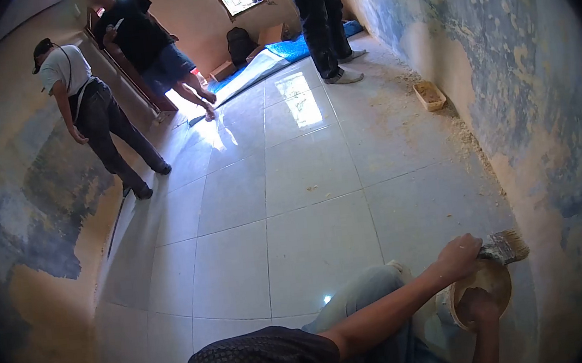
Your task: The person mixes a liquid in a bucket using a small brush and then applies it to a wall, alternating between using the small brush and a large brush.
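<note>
My left hand [461,257] is closed round the handle of a wide paintbrush [508,246]. The bristles point right, toward the foot of the right wall, just above the far rim of a pale bucket [501,278]. Inside that bucket's mouth is my right hand [477,306], with the forearm coming over the near rim. Its fingers are in shadow, so I cannot make out whether they hold anything. The bucket stands tilted toward me by my bent knee, and its contents are mostly hidden.
Along the patchy right wall [507,74] lie scraped crumbs and a small tub [429,96]. One person [317,23] stands near it; two others [160,53] are at the left. A blue tarp [291,50], boxes and a backpack [240,45] lie at the back on the tiled floor [315,243].
</note>
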The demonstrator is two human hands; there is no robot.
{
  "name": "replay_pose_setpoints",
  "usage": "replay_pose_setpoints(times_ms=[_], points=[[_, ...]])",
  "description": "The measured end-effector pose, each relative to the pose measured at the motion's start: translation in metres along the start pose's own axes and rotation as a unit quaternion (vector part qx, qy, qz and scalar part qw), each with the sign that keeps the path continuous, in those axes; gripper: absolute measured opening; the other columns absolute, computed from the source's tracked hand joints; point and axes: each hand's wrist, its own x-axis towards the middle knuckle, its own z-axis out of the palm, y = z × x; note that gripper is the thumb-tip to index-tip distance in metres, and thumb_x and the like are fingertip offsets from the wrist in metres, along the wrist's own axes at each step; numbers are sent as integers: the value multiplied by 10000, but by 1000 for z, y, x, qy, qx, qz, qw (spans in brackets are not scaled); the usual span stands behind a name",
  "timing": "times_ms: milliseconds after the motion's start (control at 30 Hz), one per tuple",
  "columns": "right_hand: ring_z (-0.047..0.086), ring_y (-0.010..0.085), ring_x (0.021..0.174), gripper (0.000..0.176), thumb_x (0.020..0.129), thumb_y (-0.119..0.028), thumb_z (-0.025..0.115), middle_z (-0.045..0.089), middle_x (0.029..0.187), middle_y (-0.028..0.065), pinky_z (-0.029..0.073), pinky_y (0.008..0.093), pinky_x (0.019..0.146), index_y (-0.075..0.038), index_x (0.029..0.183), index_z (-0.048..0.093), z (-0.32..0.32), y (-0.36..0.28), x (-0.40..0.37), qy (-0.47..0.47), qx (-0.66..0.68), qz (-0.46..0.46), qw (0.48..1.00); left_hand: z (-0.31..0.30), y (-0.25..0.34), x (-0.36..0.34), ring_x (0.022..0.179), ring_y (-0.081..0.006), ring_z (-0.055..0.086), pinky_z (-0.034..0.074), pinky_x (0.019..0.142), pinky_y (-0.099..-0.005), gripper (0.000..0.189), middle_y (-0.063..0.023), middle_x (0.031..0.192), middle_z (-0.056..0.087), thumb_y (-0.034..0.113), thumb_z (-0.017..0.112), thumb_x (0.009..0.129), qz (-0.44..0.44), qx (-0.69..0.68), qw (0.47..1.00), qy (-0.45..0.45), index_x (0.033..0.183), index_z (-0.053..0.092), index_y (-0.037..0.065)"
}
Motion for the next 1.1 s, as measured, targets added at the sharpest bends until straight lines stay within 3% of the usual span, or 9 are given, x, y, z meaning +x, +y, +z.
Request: replay_pose_setpoints(times_ms=[200,300,400,567,933,1000,1100], points=[[698,356,932,281,748,-228,615,703,977,240,538,434,879,-3,871,730,-21,-15,-7,-6,5,3,1000,2,-1,-2,1087,-358,558,461,930,-445,491,-193,1085,585,261,668,764,-11,-10,1000,14,1171,556,10],[697,360,933,275,745,-222,625,703,983,238,535,436,879,-11,883,733,-13,-7,-1,-13,15,-2,1000,9,-9,3,1078,-364,562,461,921,-451,459,-202,1079,589,270,665,775,36,0,999,28,1141,567,12],[692,358,942,260,737,-213,646,705,994,226,534,434,875,-31,903,728,-3,-2,2,-23,-11,-3,1000,13,-8,5,1042,-373,577,471,900,-459,435,-213,1050,598,282,672,781,5,-1,1000,20,1109,583,10],[684,346,961,260,721,-199,680,704,1009,206,536,430,862,-54,934,707,-61,-52,-20,-13,-9,10,1000,18,-17,11,990,-381,595,491,853,-462,359,-206,989,612,276,688,780,27,11,999,44,1011,606,14],[680,335,984,328,686,-193,717,701,1036,205,535,417,869,-49,979,696,-73,-53,-10,-152,-30,45,987,17,-17,11,945,-394,603,494,826,-480,363,-210,955,611,273,732,738,26,9,998,49,976,606,30],[690,344,944,272,667,-178,719,706,993,213,540,428,854,-47,905,717,-43,-34,-14,-48,30,-6,998,24,-22,15,921,-400,614,501,811,-485,324,-220,937,621,248,716,739,15,26,998,62,962,624,33],[700,367,839,123,680,-126,685,709,907,226,547,458,793,-52,769,726,-71,-56,-18,-108,17,21,994,25,-30,28,897,-408,640,518,774,-502,289,-232,912,659,190,682,703,6,96,995,-9,945,675,33]])
